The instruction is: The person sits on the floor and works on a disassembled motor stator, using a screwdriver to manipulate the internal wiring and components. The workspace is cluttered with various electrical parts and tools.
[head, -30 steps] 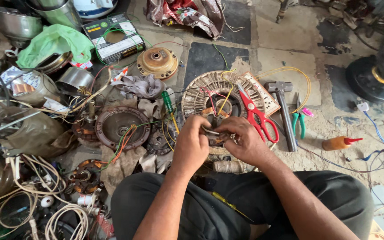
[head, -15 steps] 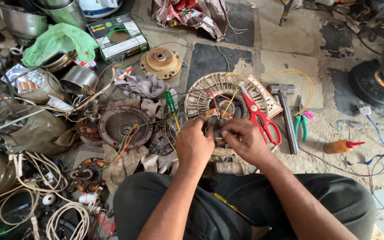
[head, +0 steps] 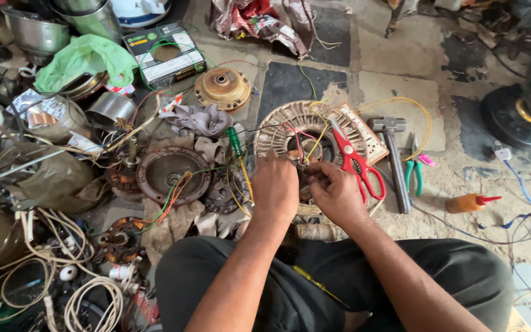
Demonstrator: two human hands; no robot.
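Note:
A round wound fan stator (head: 290, 126) lies on the floor in front of me, with red, yellow and black wires coming out of its centre. My left hand (head: 276, 187) and my right hand (head: 337, 193) meet over its near rim, fingers pinched together on the wires there. What sits between the fingertips is too small to make out. Red-handled scissors (head: 357, 161) rest on the stator's right side, right next to my right hand.
A hammer (head: 393, 157), green pliers (head: 414, 172) and an orange glue bottle (head: 469, 202) lie to the right. To the left are a green screwdriver (head: 235, 143), a rusty motor cover (head: 168, 174), a brass cover (head: 222, 88), rags, cans and cable coils (head: 87, 295). A fan base (head: 520, 114) stands far right.
Both hands have stayed at the stator's near rim, with the fingers shifting slightly on the wires. The view has drifted a little.

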